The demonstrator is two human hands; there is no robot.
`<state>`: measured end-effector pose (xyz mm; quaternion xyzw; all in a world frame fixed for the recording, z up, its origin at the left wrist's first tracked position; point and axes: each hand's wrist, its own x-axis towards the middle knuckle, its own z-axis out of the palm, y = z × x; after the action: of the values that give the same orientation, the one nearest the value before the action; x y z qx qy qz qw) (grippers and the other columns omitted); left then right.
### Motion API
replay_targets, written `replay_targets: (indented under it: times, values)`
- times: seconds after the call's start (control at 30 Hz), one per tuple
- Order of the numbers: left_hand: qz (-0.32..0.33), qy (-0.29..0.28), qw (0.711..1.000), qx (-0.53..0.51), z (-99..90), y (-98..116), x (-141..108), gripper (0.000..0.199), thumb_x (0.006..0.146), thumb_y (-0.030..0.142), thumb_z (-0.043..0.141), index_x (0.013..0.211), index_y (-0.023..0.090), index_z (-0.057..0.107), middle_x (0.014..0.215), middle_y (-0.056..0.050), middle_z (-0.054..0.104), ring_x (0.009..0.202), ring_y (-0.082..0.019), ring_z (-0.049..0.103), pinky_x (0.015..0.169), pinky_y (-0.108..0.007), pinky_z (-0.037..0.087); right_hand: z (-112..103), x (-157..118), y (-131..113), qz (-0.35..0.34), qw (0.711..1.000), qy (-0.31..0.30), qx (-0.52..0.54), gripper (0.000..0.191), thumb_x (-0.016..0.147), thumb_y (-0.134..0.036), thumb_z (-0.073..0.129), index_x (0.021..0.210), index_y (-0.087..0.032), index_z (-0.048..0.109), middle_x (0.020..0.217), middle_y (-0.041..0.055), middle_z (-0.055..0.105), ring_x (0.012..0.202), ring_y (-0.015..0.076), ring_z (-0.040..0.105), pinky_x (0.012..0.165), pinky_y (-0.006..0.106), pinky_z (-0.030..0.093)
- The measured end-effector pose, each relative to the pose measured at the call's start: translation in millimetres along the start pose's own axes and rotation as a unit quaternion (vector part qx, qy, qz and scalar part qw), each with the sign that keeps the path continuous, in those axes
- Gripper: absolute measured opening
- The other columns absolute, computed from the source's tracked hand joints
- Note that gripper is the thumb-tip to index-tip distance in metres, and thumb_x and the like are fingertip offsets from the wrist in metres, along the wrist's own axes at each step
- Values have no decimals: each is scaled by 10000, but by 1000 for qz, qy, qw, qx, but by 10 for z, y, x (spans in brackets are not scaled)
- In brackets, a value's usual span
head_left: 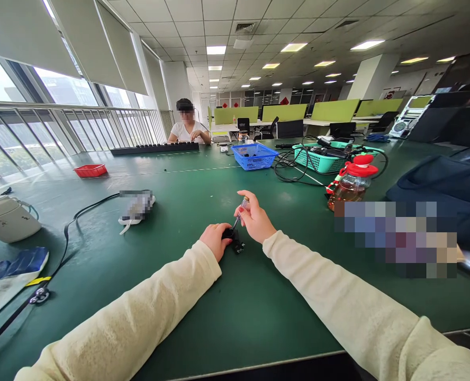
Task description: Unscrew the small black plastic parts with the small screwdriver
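Note:
A small black part [238, 244] with tiny bright spots lies on the green table [235, 312], near the middle. My left hand [216, 239] is closed on its left side, thumb and fingers pressing it against the table. In my right hand [254, 218] is a screwdriver [237, 219] with a clear handle, gripped between thumb and fingers. Its shaft slants down to the left and its lower end meets the black part; the exact contact point is too small to make out.
A blue basket [254, 157] and a green basket [322, 161] with cables stand farther back. At right are a red-lidded jar [352, 182] and dark fabric [445, 196]. Left are a red tray [91, 170], gloves [20, 264] and a white pot [8, 218]. A person [187, 129] sits opposite.

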<state>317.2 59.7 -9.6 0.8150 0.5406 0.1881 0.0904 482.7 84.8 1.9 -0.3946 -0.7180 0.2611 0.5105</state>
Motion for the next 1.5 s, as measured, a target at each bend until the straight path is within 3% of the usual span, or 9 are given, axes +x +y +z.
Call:
replay_targets:
  times: [0.13,0.3,0.37,0.7,0.9,1.1,1.23,1.5]
  values:
    - [-1,-1,1000,-3,5,-2,11,349,818,114,604,1166,133,599,1168,-106,664,1133,-257,572,1024,-404,438,3,-3,43,-18,1000,9,-6,455,882,-188,435,1328,-244,369,802,6,638,595,126,578,625,300,498]
    - [-4,-4,1000,-1,-5,-2,15,334,820,110,601,1152,139,612,1172,-111,665,1137,-257,575,1031,-416,436,-12,-48,26,-48,991,125,12,410,889,-245,478,1291,-233,394,816,12,633,659,141,627,658,305,522]
    - [-4,-2,1000,-1,0,-9,17,328,826,120,599,1153,143,612,1173,-106,667,1139,-257,573,1032,-415,435,-23,-73,0,-56,988,140,14,396,893,-253,478,1279,-227,395,818,12,628,652,138,627,671,307,528]
    - [29,15,999,23,50,-71,24,330,820,145,610,1149,138,605,1131,-108,682,1085,-269,599,987,-428,458,41,-123,-77,-112,992,17,-61,335,848,-234,541,1176,-226,473,744,-19,593,551,107,519,598,243,466]
    - [33,20,999,35,56,-69,32,321,814,143,616,1135,124,606,1107,-120,688,1068,-270,614,976,-435,468,26,-136,-129,-133,988,28,-73,312,824,-293,611,1100,-230,482,661,-49,534,482,97,440,517,227,421]
    - [42,32,998,30,78,-87,38,322,782,109,637,1100,158,615,1084,-93,695,1044,-256,627,962,-416,481,23,-174,-188,-203,977,32,-52,365,872,-179,496,1220,-234,401,802,4,622,619,123,581,644,267,507]
    - [41,30,998,39,78,-90,40,301,788,123,640,1088,143,619,1083,-104,695,1040,-266,627,965,-426,477,46,-184,-175,-235,970,4,-64,378,870,-141,476,1229,-235,406,820,8,627,637,125,581,682,285,522]
    - [45,28,998,34,69,-88,28,349,786,112,637,1129,166,607,1107,-89,693,1045,-257,626,979,-441,469,40,-182,-187,-264,963,4,-61,393,873,-105,428,1239,-239,379,855,19,630,736,142,611,752,314,525]
